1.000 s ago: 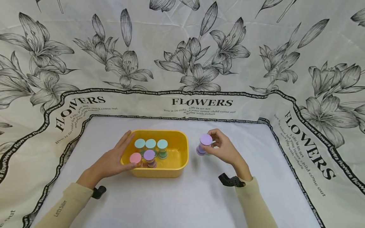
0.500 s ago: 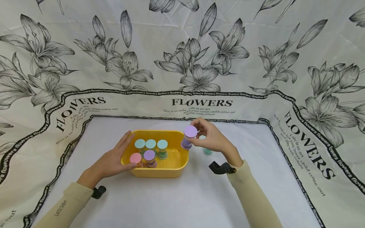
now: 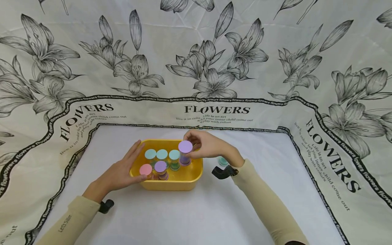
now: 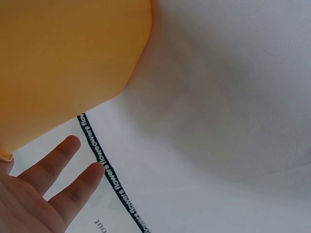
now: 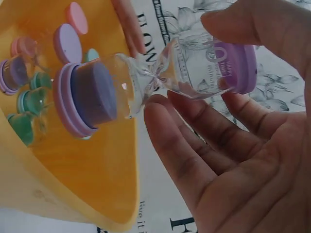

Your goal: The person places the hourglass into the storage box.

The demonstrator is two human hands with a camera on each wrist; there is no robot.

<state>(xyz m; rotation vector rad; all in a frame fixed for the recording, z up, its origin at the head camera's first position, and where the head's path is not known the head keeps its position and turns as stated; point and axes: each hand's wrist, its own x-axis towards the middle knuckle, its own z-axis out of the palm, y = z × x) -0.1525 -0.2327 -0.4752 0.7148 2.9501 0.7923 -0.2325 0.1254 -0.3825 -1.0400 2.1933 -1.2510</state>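
Observation:
My right hand [image 3: 211, 143] pinches a purple-capped sand timer [image 3: 185, 148] by its upper end, over the right part of a yellow bin [image 3: 168, 185]. The right wrist view shows this timer's clear waisted glass [image 5: 155, 77], with purple sand at the end toward the bin. Inside the bin stand several other sand timers: turquoise-capped ones [image 3: 162, 154] at the back, a pink one [image 3: 145, 169] and another purple one [image 3: 160, 166] in front. My left hand [image 3: 117, 173] rests on the bin's left end, fingers extended and spread, thumb at the near rim.
A turquoise sand timer [image 3: 222, 161] stands on the white table [image 3: 190, 217] right of the bin, partly hidden by my right hand and wrist. A flower-printed cloth [image 3: 214, 68] rises behind the table and at its sides.
My right hand has lifted the purple sand timer from the table and carried it left, over the bin. This uncovers the turquoise timer partly. The left hand and bin have stayed put.

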